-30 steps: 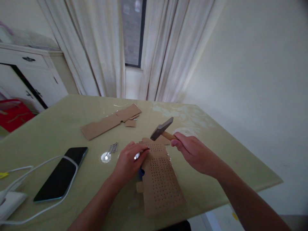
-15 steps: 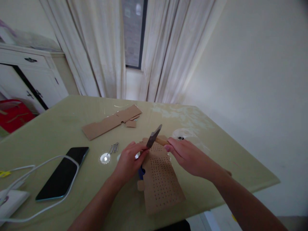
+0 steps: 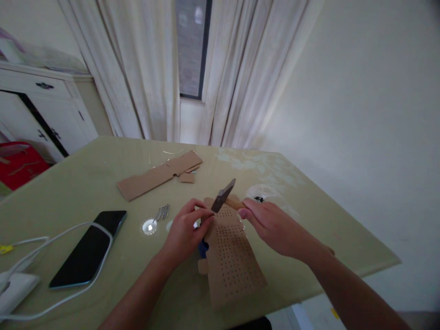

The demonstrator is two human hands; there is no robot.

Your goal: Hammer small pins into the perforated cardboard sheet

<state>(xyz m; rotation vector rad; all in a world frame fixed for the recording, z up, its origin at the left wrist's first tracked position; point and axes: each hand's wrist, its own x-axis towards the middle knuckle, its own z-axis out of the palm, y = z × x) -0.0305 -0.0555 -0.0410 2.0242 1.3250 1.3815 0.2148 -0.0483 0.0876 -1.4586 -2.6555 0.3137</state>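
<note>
Brown card (image 3: 231, 256) dotted with rows of dark holes — grey hammer head (image 3: 223, 195), tan handle — on a pale green table (image 3: 82, 183).

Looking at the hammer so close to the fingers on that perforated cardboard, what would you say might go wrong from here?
1. The hammer head sits right by the left hand fingertips at the top of the perforated cardboard; a strike could catch them.
2. The cardboard's near end lies close to the table edge, so blows may shift it off.
3. The loose nails lie unconfined on the table and could roll when it shakes.
</note>
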